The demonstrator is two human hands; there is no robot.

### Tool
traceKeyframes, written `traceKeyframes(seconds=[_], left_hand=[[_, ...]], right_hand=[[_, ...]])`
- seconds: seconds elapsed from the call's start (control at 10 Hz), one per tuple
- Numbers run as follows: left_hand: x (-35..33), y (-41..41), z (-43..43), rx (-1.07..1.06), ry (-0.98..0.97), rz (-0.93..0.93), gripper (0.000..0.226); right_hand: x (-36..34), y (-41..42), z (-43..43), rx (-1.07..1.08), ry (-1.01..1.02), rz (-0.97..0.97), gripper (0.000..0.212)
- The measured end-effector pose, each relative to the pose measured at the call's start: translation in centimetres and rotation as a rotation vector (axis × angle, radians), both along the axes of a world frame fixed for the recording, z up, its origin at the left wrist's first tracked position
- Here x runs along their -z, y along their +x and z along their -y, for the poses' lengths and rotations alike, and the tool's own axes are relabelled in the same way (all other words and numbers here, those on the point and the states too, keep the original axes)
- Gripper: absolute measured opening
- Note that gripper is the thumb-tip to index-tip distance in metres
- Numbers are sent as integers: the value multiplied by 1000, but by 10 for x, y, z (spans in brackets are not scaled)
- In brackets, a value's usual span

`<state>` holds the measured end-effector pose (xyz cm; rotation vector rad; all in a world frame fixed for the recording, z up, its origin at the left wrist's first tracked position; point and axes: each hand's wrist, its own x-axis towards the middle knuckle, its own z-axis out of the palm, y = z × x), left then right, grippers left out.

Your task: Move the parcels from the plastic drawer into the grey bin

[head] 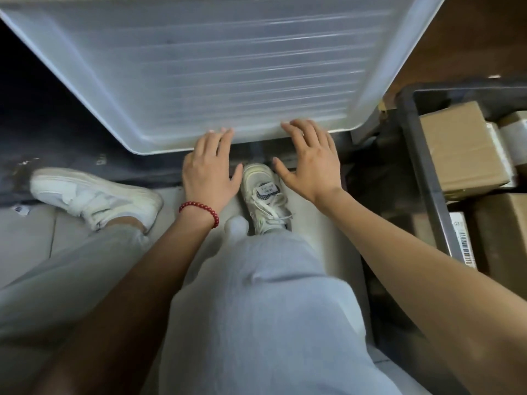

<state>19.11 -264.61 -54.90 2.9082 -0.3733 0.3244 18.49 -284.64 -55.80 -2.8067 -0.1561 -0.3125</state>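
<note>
Closest of all was a knee [256, 309] in pale grey trousers, right under the camera and between the two bare arms. Well off to the left of the left hand, a white strap shoe [94, 198] sat on the floor with its toe pointing left.

The left hand [209, 166] lay flat. Its fingers were straight and its fingertips touched the near edge of the drawer [199, 67]. A red bead bracelet [199, 208] went round that wrist. The drawer was big, cloudy white plastic, and it spread away past both hands, so its ridged bottom showed.

Between the two hands, lower down, a white lace shoe [265, 195] pointed its toe toward the drawer.

The right hand [310, 163] was flat too. Its fingers were spread, its fingertips rested on the same edge, and its thumb stuck out toward the left hand. The hands were apart from each other, and no fingers curled round the edge.

To the right of the right hand stood the grey bin [422, 166], near the hand but not touching it. The parcels [462, 146] lay inside it. One was a brown cardboard box with tape, and beside it was a white label [463, 240] with black bars on another parcel.
</note>
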Motion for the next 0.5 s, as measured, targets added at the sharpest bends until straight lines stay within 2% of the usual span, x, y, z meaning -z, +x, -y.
traceKeyframes(seconds=[0.1,0.2,0.5], left_hand=[[-3,-5,1,5,104,-122,74],[-15,-5,-1,22,160,-220,73],[-82,-35,-29,-45,172,-419,51]], right_hand=[[-3,-6,-2,-17,23,-103,71],[-11,-10,1,-45,-34,-217,77],[-88,-40,-1,-71,-74,-378,64]])
